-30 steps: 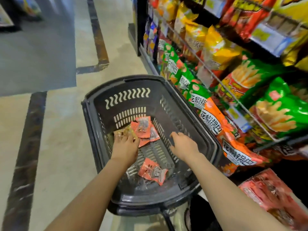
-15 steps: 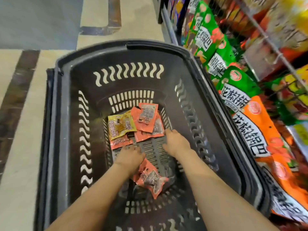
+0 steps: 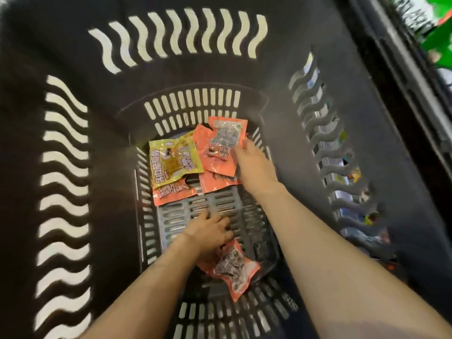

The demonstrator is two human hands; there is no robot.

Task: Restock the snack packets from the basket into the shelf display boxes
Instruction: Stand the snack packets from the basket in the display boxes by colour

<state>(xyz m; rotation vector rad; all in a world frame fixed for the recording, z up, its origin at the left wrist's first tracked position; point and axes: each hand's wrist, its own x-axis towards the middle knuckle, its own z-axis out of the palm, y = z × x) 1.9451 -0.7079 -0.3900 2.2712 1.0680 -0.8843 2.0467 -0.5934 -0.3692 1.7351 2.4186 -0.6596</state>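
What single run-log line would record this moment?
left hand: on orange snack packet | right hand: on far orange packets | black plastic basket: still stocked

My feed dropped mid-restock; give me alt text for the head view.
Both bare hands reach into a dark plastic basket: the right hand touches a pile of orange packets beside a yellow packet, the left hand rests on a separate orange packet nearer the camera.
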